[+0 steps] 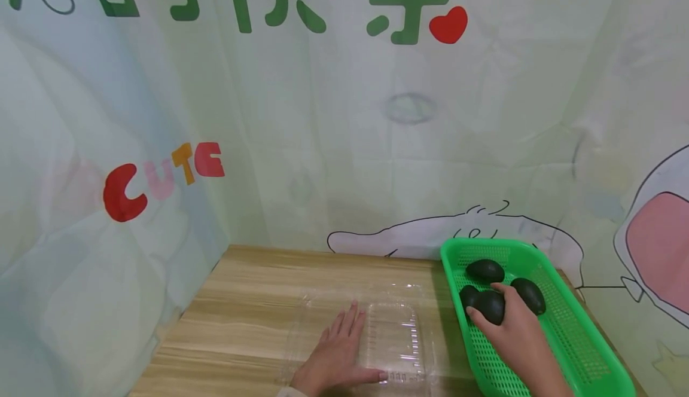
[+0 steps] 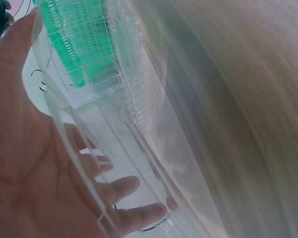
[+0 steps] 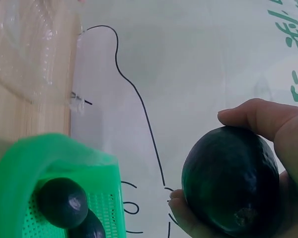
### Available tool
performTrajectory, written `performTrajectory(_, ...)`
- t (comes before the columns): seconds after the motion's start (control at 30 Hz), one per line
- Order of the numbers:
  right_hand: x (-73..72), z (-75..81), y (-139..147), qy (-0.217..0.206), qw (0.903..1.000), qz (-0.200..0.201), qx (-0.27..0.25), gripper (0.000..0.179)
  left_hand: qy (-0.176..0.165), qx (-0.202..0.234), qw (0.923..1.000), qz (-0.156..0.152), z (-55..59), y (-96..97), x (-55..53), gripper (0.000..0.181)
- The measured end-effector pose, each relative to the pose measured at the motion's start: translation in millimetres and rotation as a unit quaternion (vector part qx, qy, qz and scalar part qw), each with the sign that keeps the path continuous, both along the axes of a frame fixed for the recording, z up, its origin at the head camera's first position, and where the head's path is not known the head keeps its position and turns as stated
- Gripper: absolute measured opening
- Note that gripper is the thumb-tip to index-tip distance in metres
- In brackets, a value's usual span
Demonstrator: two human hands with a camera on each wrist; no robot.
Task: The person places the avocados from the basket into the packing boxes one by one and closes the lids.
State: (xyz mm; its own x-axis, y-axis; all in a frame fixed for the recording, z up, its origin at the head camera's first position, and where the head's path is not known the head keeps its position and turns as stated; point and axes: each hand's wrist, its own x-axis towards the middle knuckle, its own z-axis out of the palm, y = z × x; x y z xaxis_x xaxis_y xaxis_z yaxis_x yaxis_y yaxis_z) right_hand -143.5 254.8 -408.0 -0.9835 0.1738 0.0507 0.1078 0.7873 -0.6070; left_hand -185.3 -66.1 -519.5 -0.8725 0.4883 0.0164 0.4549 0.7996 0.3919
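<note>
My right hand [image 1: 519,343] grips a dark, nearly black avocado [image 1: 492,307] above the green basket, thumb on one side and fingers on the other. In the right wrist view this avocado [image 3: 231,181] appears large, with a stem scar at its lower end. Several more avocados [image 1: 485,270] lie in the far half of the basket [image 1: 584,325]. My left hand [image 1: 336,349] rests with outstretched fingers on the left part of a clear plastic clamshell box [image 1: 395,331] on the table. The left wrist view has the fingers partly behind the transparent plastic [image 2: 89,106].
The wood-grain table [image 1: 242,307] backs onto a printed cloth [image 1: 323,116] with lettering and drawings. Another cloth side stands at the left. The green basket sits by the table's right edge, right of the clear box.
</note>
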Motion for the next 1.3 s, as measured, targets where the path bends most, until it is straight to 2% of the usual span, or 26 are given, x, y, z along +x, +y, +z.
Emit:
performTrajectory(0.63,-6.7,-5.7,-34.6,0.027,0.9991,0.021,-0.024,0.073,0.0,-0.006,1.0,0.0,-1.5,0.7,-0.9,0.125)
performTrajectory(0.87,-11.0,-13.9,-48.1,0.029,0.9986,0.034,-0.029,0.07,-0.002,-0.006,1.0,-0.001,0.9,0.0,-0.3,0.124)
performTrajectory(1.13,-13.5,-27.6,-68.3,0.046,0.9957,0.051,-0.062,0.063,-0.003,-0.007,1.0,0.0,0.2,-0.2,-1.5,0.125)
performTrajectory(1.3,-16.2,-36.5,-80.2,0.037,0.9951,0.05,-0.077,0.063,-0.011,-0.01,0.9999,0.001,-1.0,0.8,-4.0,0.126)
